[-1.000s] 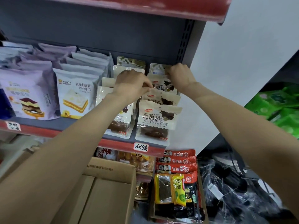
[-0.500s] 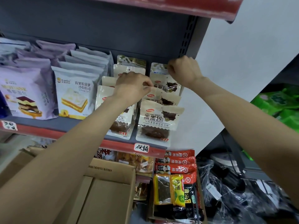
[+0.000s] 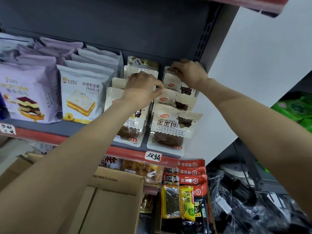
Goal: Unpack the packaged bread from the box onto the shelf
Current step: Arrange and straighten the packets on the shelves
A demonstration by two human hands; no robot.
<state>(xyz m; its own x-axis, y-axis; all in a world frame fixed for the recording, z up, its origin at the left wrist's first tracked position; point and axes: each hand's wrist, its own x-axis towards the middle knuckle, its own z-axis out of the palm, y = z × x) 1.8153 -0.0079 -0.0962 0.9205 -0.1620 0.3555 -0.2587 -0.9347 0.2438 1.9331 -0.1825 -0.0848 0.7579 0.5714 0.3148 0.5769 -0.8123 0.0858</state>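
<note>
Left hand: the left hand is reaching over the left row of packs, thumb and fingers pinching the top edge of the second bread pack in the right row.
Right hand: the right hand is curling its fingers over the top edge of the rear bread pack, close to the shelf's back panel.
Bread packs: two rows are leaning back on the grey shelf; the front pack is sitting at the red lip, its lower edge overhanging slightly.
Right edge: the right row is running just beside the slotted upright and the white wall.
Left side: white toast bags are standing just beside the left row, purple cake bags beyond.
Box: the cardboard box is sitting open below the arms.
</note>
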